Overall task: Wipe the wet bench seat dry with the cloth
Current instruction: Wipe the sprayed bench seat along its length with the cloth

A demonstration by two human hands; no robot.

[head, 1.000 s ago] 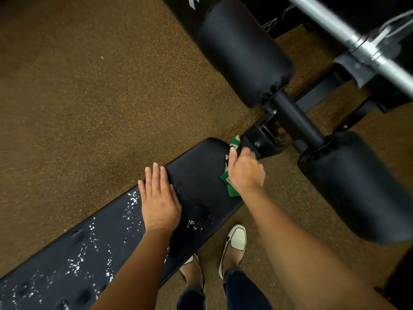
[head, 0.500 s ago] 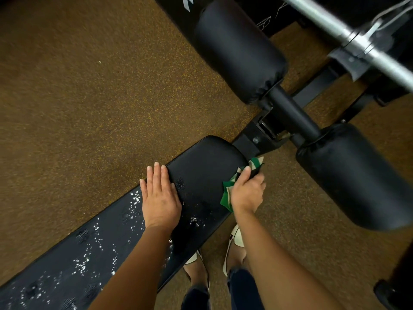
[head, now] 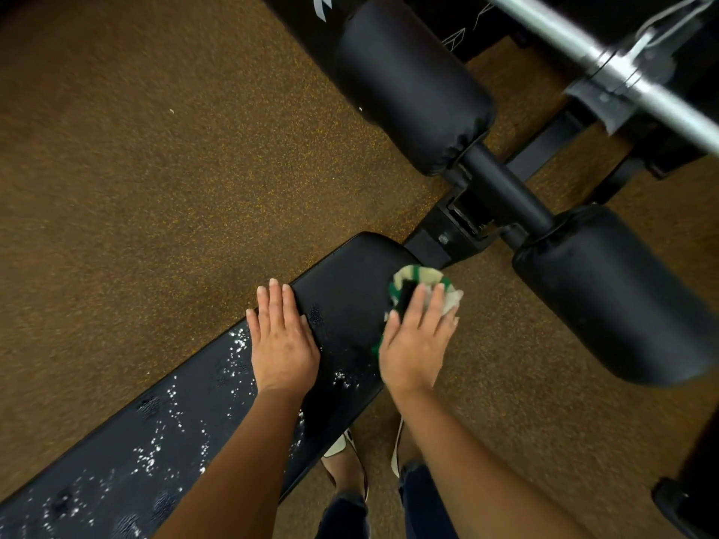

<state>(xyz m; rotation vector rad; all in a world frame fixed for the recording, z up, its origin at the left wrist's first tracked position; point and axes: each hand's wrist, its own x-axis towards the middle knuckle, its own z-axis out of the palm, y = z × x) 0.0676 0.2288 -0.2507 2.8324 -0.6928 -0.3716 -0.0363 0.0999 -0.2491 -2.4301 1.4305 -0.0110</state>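
A long black padded bench seat (head: 350, 282) runs from the lower left up to the middle of the view. White water droplets speckle its lower left stretch and a small patch between my hands. My left hand (head: 282, 338) lies flat on the seat, fingers together, holding nothing. My right hand (head: 416, 340) presses a green and cream cloth (head: 418, 278) onto the seat's right edge near its rounded end. Part of the cloth bunches out beyond my fingertips; the remainder is hidden under my palm.
Two black padded rollers (head: 408, 83) (head: 618, 293) on a black bar stand just beyond the seat's end. A steel barbell (head: 622, 77) crosses the top right. Brown speckled floor (head: 155, 169) surrounds the bench. My feet in light shoes (head: 342, 449) stand by its near edge.
My right hand has slid the cloth from the seat's end back along its right edge toward me and flattened over it. My left hand has stayed in place.
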